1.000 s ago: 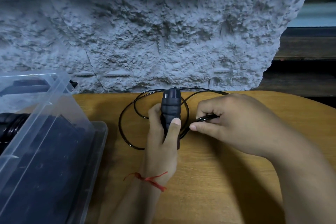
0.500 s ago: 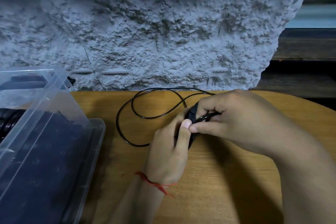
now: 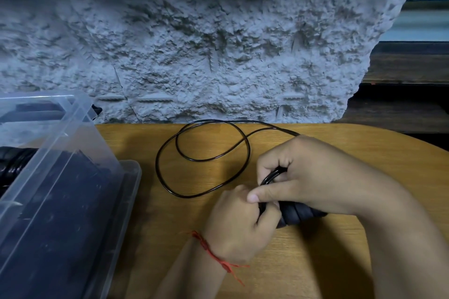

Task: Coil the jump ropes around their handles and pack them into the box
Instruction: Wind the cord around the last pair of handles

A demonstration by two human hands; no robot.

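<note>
- Left hand (image 3: 239, 223) closed round one end of the black handles (image 3: 295, 214), fingers curled tight on them; red thread (image 3: 213, 253) tied at the wrist.
- Right hand (image 3: 313, 177) clamped on the rope (image 3: 243, 138): fingers folded over a couple of strands just above the handles, thumb pressed down w/ its tip touching the left knuckles.
- Handles lie roughly sideways btwn the two hands, ribbed black end poking out under the right palm, resting on or just over the table (image 3: 303, 262) – can't tell which.
- A few turns of rope sit bunched at the right fingers; how many, can't tell.
- Rest of rope runs up-left from the grip in two loose overlapping loops flat on the table, then back toward the right hand's far side, where it goes out of sight behind the knuckles.
- Clear plastic box (image 3: 73, 165) well left of the grip, tilted, w/ its lid (image 3: 131, 192) beside/under it on the table edge.
- Dark stuff inside the box, incl. what looks like black coiled rope at far left; too murky through the plastic to be sure.
- Rough grey wall (image 3: 218, 56) behind the loops, at the table's far edge.
</note>
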